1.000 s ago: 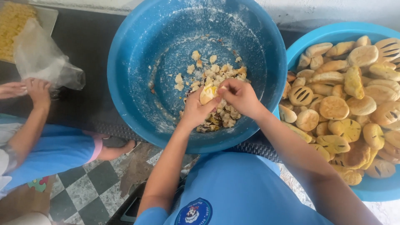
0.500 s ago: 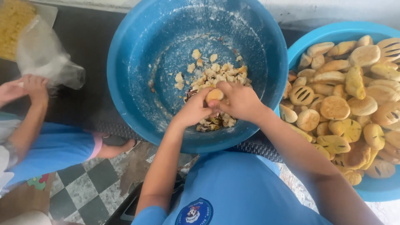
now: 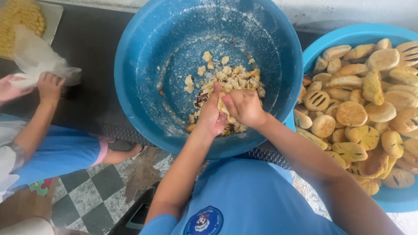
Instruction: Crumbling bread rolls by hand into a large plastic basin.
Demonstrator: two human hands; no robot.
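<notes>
Down in the big round blue plastic basin (image 3: 143,87), the left hand (image 3: 212,114) and right hand (image 3: 243,106) are pressed together around a pale yellow baked biscuit (image 3: 223,103), fingers closed on it from both sides. Only a thin sliver of it shows between them. Beneath lies a heap of broken pale crumbly biscuit pieces (image 3: 226,78) with some dark bits, on a basin floor dusted with flour. Just beside, to the right, a second blue plastic basin (image 3: 348,35) holds whole golden round and oval biscuits (image 3: 361,109), some slotted. At far left, another person's hands (image 3: 48,85) grip a clear plastic bag (image 3: 37,58).
</notes>
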